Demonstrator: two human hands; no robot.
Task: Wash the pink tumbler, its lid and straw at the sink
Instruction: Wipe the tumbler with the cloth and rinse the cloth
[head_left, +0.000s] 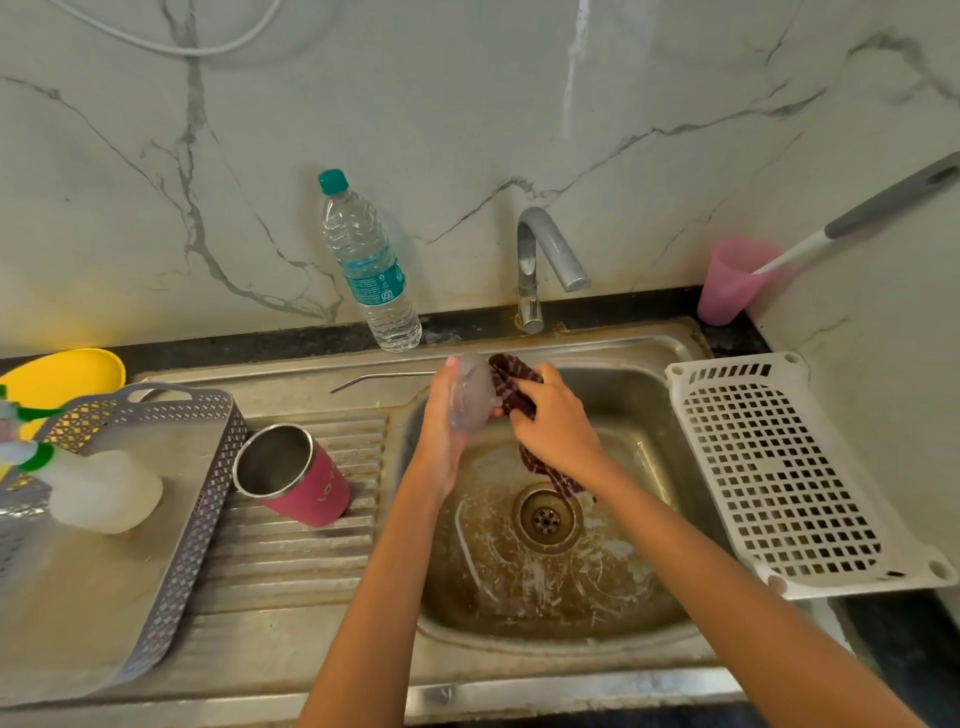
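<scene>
— Two hands busy?
— Yes. Pink, steel-lined tumbler (298, 475) sits on the ribbed drainboard (291, 561); bent metal straw (382, 378) lies along the sink (571, 660) back edge. My left hand (441, 421) grips the clear round lid (470, 400); my right hand (556, 421) bunches a striped cloth (519, 389) against it.

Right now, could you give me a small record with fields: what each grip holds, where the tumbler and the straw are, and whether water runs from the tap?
left grip: holds the clear lid over the sink basin
right grip: holds a dark striped cloth against the lid
pink tumbler: on the ribbed drainboard, left of the basin, lid off
straw: metal, lies on the sink's back ledge, untouched
tap: no running water visible
</scene>
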